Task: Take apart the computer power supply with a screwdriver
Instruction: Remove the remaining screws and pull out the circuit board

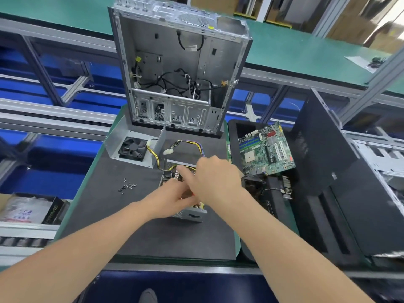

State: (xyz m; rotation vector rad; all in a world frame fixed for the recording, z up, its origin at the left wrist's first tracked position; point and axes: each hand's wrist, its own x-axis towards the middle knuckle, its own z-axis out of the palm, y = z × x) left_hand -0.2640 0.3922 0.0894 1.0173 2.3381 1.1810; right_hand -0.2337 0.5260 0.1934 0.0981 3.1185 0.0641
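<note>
Power supply (189, 212), the open metal box on the dark tabletop (135, 232), lies directly under both hands, its near grey perforated wall showing just below the left hand (175, 199). That hand is curled together over the near part of the box, steadying it or pinching something small; which, I cannot tell. The right hand (215, 179) crosses just above and beyond it, fingers closed and pointing down into the box; a sliver of red-orange between the hands may be a screwdriver handle, but it is too hidden to be sure. Judging by this, the step in hand is loosening the circuit board inside the shell, the cover being already off. The next move likely calls for holding the box still while the tool stays square on the screw head, then lifting the board clear without snagging the wires. To the left of the hands lies a little heap of loose screws (127, 186). Beyond the hands, yellow and black wires (188, 143) loop from the box to a white plug, and the removed cover (133, 147) with its black fan sits farther left. Farthest off stands the emptied computer case (175, 68).
</note>
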